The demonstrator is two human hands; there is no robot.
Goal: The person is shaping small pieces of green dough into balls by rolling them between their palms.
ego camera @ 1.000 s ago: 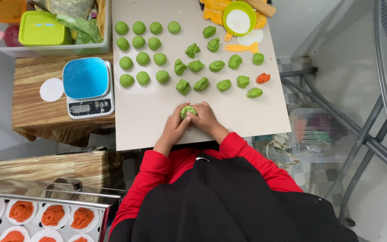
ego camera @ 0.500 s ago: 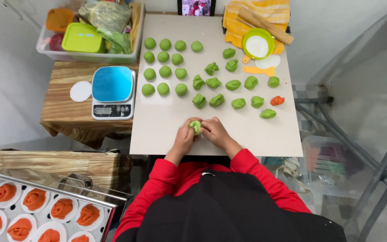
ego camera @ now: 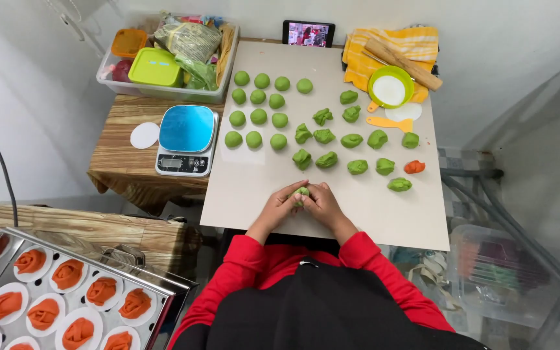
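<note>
Dough piece [ego camera: 301, 192]: stayed pinched between left hand [ego camera: 284, 202] and right hand [ego camera: 319, 199], near counter's [ego camera: 254, 188] front edge; shaping unfinished.

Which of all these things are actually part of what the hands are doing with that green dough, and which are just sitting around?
In use:
left hand and right hand, together pinching one green dough piece
smooth green balls
rough green lumps
work board

Lying about:
kitchen scale
rolling pin
phone
storage tub
tray of orange pieces
</note>
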